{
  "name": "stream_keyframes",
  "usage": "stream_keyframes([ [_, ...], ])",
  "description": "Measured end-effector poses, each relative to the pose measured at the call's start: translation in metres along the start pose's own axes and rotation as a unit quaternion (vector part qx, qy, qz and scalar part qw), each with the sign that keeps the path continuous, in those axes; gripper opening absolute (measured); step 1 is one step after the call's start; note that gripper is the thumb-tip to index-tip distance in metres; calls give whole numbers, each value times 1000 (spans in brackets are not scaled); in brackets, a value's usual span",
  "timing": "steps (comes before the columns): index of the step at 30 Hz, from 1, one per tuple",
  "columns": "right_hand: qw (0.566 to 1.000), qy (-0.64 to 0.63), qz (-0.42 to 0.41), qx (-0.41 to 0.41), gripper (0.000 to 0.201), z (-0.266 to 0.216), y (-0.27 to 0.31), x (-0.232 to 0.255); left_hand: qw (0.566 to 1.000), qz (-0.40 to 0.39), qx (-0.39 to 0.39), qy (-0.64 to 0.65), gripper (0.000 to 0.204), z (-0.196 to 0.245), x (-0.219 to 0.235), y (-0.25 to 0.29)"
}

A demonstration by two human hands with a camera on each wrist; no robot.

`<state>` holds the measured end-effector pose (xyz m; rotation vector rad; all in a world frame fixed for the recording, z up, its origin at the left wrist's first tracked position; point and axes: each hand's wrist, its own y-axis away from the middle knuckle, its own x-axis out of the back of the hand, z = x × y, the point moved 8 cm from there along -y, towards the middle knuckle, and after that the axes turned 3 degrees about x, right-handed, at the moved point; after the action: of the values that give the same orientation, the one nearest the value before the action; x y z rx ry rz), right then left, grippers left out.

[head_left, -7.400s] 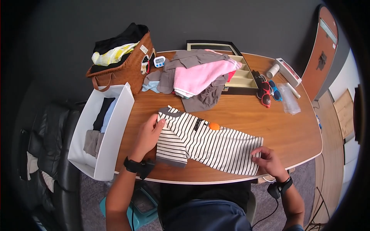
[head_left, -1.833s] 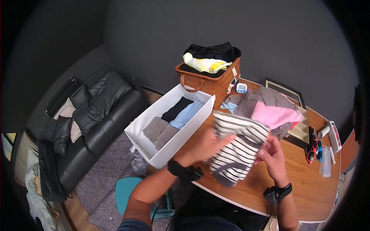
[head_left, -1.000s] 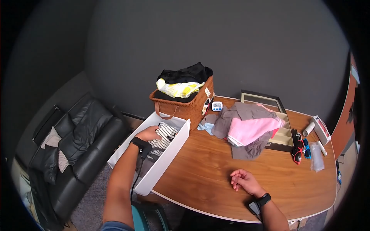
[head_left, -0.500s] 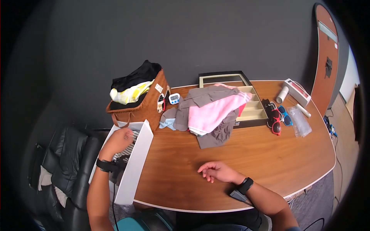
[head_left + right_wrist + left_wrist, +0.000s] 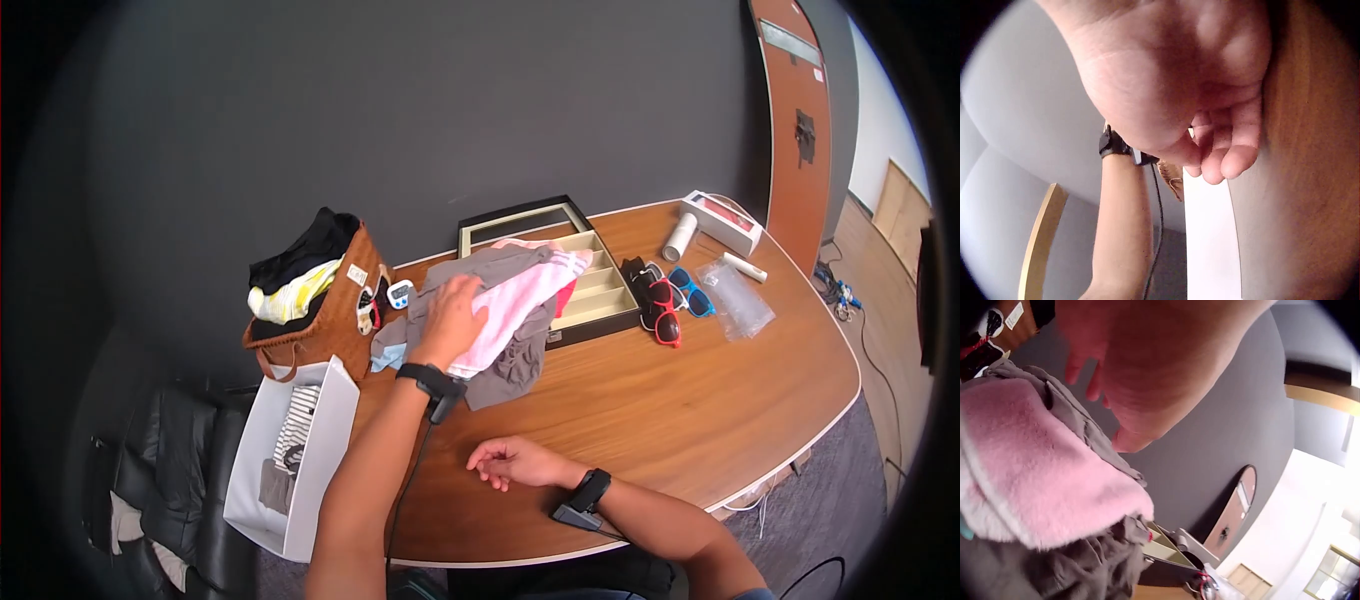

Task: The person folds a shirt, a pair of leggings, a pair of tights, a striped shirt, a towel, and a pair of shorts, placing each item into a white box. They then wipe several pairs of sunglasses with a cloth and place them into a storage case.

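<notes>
My left hand (image 5: 452,320) reaches over the heap of clothes, fingers extended and holding nothing. In the left wrist view that hand (image 5: 1154,369) is above the heap, with wall showing between the fingers. The heap has a pink fleecy garment (image 5: 1054,462) with white trim among grey-brown clothes (image 5: 505,385). My right hand (image 5: 520,462) rests on the table near the front, fingers loosely curled around nothing, as the right wrist view also shows. A folded black-and-white striped shirt (image 5: 296,425) lies in the white box (image 5: 325,440), beside folded grey cloth (image 5: 277,488).
Behind the box stands a brown woven basket (image 5: 340,335) with clothes piled in it. A white timer (image 5: 400,294) is beside it. A compartment case (image 5: 600,285) stands open behind the heap. Sunglasses (image 5: 665,315), a plastic bag (image 5: 738,300) and a white box with a red panel (image 5: 722,222) are farther right.
The striped shirt went from the table, folded between both hands, into the white box. My left hand then left the box and moved right over the heap; my right hand came down on the table.
</notes>
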<state>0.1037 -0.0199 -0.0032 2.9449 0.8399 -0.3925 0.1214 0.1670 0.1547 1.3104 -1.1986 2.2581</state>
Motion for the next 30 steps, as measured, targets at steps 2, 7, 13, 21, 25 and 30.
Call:
stream_keyframes([
  [2, 1000, -16, -8, -10, 15, 2, -2, 1, 1000, -9, 19, -19, 49, -19, -10, -17],
  [7, 1000, -16, -14, -11, 13, 3, -3, 2, 989, -49, 114, -81, 46, -78, -26, -23],
  [13, 1000, -22, -16, -8, 14, 0, -2, 1, 979, 89, 126, 137, 20, -68, 48, -37],
  [21, 992, -50, 48, 103, 30, -46, 7, 5, 880, -105, 163, 434, 16, 25, 131, 22],
  [25, 965, -97, 112, 214, 41, -97, 22, 3, 879, -245, 114, 393, 22, 49, 94, 82],
  [30, 972, -30, 163, 165, 35, -95, 28, 7, 813, -341, 196, 429, 30, 64, 67, 136],
])
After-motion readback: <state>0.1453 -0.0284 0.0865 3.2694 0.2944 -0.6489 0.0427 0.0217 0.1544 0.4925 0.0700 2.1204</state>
